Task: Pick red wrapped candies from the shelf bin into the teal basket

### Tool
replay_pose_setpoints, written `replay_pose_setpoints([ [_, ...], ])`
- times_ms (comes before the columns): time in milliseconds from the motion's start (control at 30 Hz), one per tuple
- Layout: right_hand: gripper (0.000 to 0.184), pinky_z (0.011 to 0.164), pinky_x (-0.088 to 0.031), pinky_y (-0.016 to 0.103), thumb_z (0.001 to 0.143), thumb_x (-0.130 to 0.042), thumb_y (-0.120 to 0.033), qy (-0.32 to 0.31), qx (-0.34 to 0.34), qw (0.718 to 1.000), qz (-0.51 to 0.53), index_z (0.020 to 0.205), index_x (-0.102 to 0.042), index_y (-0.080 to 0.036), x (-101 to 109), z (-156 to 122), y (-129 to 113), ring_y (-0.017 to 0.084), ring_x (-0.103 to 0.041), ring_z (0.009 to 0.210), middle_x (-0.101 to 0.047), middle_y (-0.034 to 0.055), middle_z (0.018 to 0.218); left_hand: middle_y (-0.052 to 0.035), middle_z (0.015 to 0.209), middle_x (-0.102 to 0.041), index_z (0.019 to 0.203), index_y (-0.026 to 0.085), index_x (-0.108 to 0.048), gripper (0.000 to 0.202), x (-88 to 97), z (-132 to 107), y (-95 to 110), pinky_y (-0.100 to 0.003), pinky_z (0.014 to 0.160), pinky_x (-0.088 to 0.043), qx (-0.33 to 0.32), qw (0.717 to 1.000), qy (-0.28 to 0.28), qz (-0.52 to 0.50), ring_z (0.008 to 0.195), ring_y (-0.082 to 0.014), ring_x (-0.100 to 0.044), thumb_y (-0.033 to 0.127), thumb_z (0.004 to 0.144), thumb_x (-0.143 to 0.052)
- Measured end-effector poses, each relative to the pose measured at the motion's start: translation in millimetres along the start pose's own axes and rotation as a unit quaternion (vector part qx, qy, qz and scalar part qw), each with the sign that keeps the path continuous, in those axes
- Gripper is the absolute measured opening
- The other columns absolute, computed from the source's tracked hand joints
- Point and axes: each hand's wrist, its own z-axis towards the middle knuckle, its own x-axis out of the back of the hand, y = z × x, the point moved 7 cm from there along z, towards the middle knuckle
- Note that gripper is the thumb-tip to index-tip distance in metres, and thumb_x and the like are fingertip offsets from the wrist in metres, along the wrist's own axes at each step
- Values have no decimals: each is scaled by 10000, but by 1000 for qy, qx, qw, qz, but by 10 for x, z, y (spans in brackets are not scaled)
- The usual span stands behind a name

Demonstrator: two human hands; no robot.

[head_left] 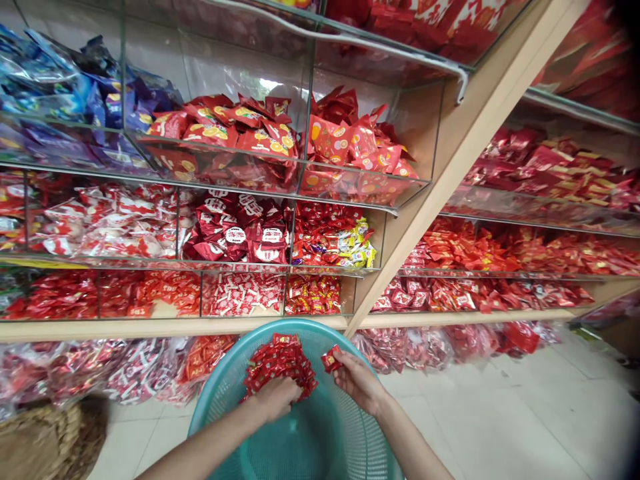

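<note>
A teal plastic basket [300,437] with perforated walls stands below me, both hands over its opening. My left hand [281,398] is closed at the lower edge of a bunch of small red candy packets [280,360], which shows against the basket's far wall. Its fingertips are hidden, and how the packets hang together cannot be made out. On the right side of the basket, my right hand [357,379] pinches one small red candy packet [331,359] between thumb and fingers, apart from the bunch.
Ahead, glass-fronted shelves hold orange-printed red packets [265,133], maroon packets [235,230] and blue packets [45,80]. A slanting wooden post [425,207] divides them. Clear bags of red packets [145,370] lie under the bottom shelf. A woven basket [45,440] is at lower left; tiled floor [485,413] at right.
</note>
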Motion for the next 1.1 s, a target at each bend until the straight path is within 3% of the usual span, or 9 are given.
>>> replay_pose_setpoints([
  [100, 267, 482, -440, 166, 651, -783, -314, -2, -4, 1000, -16, 751, -582, -171, 34, -19, 17, 64, -568, 481, -651, -17, 634, -62, 974, -659, 814, 202, -602, 191, 47, -45, 20, -285, 732, -434, -3, 999, 6, 32, 902, -218, -611, 79, 704, -506],
  [233, 243, 473, -434, 163, 659, -774, -295, 2, -13, 999, -41, 726, -580, -167, 54, -23, 46, 64, -565, 468, -654, -6, 625, -80, 1006, -657, 862, 200, -617, 196, 88, -126, -44, -292, 730, -453, 14, 998, 17, 58, 899, -226, -623, 120, 738, -489],
  [400, 230, 462, -431, 172, 643, -774, -269, -5, -25, 998, -62, 719, -583, -166, 6, -5, 139, 74, -566, 463, -654, -1, 622, -91, 1048, -660, 945, 203, -643, 326, -98, -131, -147, -340, 793, -473, 48, 996, 13, 74, 938, -249, -625, 63, 712, -464],
  [567, 245, 454, -425, 164, 639, -778, -290, -4, -35, 996, -76, 707, -582, -158, -42, -13, 252, 68, -556, 459, -646, 4, 611, -167, 1053, -659, 1057, 146, -619, 427, -222, -55, -116, -416, 791, -487, 107, 991, 48, 56, 918, -280, -639, 15, 723, -388],
  [667, 239, 449, -415, 163, 639, -779, -289, -9, -37, 996, -77, 704, -588, -161, -49, -31, 283, 68, -553, 464, -641, 1, 607, -190, 975, -669, 962, 119, -638, 322, -91, -55, -67, -444, 770, -483, 120, 990, 76, 16, 883, -309, -643, 48, 723, -435],
  [767, 234, 453, -411, 166, 637, -782, -290, -18, -35, 996, -79, 703, -597, -161, -61, -34, 291, 68, -547, 467, -640, 3, 610, -167, 933, -662, 887, 123, -617, 190, 225, -77, -32, -432, 769, -467, 109, 984, 129, -48, 878, -304, -630, 156, 758, -482],
  [900, 242, 466, -412, 158, 632, -784, -303, -34, -37, 994, -96, 714, -609, -158, -163, 27, 325, 60, -539, 477, -627, -8, 606, -47, 848, -651, 878, 165, -571, 210, 585, -30, 48, -275, 718, -459, 49, 967, 180, -173, 796, -167, -609, 309, 842, -422],
  [1000, 259, 477, -418, 165, 630, -778, -333, -62, -40, 993, -93, 729, -615, -157, -322, 98, 375, 63, -535, 484, -601, -22, 582, 1, 800, -634, 881, 171, -574, 198, 629, 31, 86, -223, 638, -437, 15, 953, 182, -243, 719, -126, -579, 313, 743, -559],
  [1100, 293, 489, -422, 182, 594, -790, -342, -82, -45, 991, -91, 720, -616, -143, -456, 143, 420, 64, -520, 470, -580, -27, 557, 19, 737, -592, 833, 166, -578, 175, 578, 29, 36, -227, 613, -409, 17, 941, 193, -277, 683, -123, -536, 208, 663, -587],
])
